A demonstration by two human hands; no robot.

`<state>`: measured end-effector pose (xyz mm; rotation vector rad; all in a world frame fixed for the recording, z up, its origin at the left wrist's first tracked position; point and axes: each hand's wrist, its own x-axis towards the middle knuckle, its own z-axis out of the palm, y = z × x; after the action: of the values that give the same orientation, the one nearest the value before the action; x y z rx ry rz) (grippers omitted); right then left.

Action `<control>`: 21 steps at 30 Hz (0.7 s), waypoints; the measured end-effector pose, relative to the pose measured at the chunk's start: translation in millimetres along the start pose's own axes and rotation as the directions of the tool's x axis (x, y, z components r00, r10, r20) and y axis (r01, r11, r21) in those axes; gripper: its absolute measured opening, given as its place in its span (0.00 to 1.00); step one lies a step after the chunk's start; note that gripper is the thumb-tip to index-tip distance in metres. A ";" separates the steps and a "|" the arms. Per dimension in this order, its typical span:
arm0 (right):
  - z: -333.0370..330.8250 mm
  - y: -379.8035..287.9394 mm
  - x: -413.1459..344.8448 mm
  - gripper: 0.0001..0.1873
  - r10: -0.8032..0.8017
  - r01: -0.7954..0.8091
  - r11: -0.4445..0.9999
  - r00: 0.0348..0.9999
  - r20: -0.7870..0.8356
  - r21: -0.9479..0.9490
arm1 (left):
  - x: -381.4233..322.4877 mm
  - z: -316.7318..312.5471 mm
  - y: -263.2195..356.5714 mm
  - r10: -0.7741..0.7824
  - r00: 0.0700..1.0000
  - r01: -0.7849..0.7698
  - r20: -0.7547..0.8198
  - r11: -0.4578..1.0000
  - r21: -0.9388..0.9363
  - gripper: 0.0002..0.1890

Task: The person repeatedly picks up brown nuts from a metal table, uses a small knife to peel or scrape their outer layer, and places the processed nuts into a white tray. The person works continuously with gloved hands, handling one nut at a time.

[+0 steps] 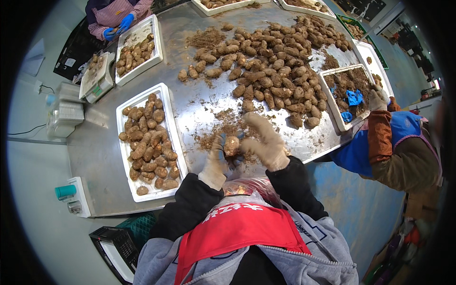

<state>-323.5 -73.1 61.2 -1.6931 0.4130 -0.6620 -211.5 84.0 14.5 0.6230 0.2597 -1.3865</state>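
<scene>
Both my hands wear pale work gloves. My left hand (218,156) grips a brown taro corm (232,146) above the near edge of the metal table (199,124). Blurred, my right hand (265,142) is just right of that corm, its fingers spread and the thumb towards it; nothing shows in its grasp. Loose peelings and root fibres (228,121) lie beneath and beyond my hands. Farther back spreads a large heap of taro corms (274,71). A white foam tray (181,167) of corms stands to the left of my left hand.
A co-worker's blue-gloved hands (124,24) are at the upper left, near another foam tray (158,42) and a scale (103,80). At the right, another person's gloved hand (377,99) touches a foam box (342,123) of fibrous scraps. A teal cup (65,191) is at the left.
</scene>
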 end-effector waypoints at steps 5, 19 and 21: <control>22.7 -17.2 -8.3 0.23 -0.191 0.238 0.941 0.961 0.202 -0.241 | 2.6 -16.5 -14.2 0.126 0.991 -0.119 0.041 0.982 -0.146 0.29; -3.4 30.3 8.5 0.12 0.050 -0.085 0.973 0.986 -0.160 -0.216 | -3.3 -4.2 -6.1 0.009 0.972 -0.065 0.234 0.970 0.233 0.45; -13.5 32.4 8.9 0.13 0.458 -0.460 0.887 0.871 -0.179 0.032 | -5.7 -1.9 -3.2 0.091 0.956 -0.132 0.278 0.982 0.135 0.44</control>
<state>-322.5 -96.1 33.3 -1.4703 0.9209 -0.4587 -215.4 89.6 15.1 0.5564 -0.1013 -1.3720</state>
